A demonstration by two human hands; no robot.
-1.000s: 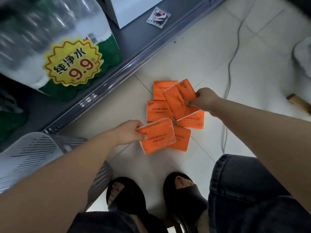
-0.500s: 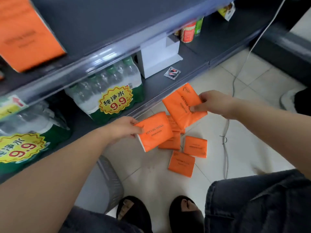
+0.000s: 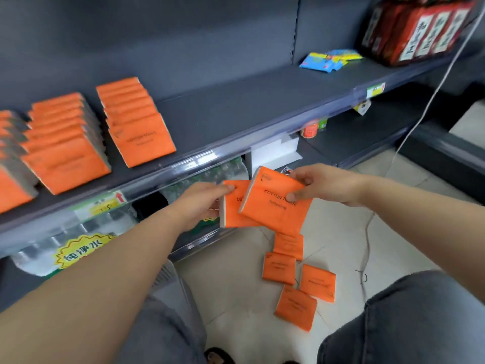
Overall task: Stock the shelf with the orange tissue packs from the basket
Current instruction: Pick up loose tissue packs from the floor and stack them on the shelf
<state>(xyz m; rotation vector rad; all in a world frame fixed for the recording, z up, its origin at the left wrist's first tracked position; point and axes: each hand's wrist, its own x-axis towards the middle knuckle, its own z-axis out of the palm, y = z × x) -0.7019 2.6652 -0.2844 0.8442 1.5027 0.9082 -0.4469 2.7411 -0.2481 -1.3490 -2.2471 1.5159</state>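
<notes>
Left hand [image 3: 202, 203] clamped on orange tissue pack [image 3: 232, 216]: fingertips pinched its left edge, thumb on top face. Right hand [image 3: 325, 185] pinched second pack [image 3: 278, 206] at right edge, digits closed on it. Second pack overlapped first, both held before front rail of shelf [image 3: 236, 114]. Stocked rows of packs [image 3: 141, 135] stood on shelf, left. Four loose packs [image 3: 296, 306] lay on floor [image 3: 236, 298] below hands.

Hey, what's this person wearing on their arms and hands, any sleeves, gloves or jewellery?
The left hand and right hand are ungloved, with no ring, watch or bracelet visible; the left forearm and right forearm are bare, no sleeve in frame.
</notes>
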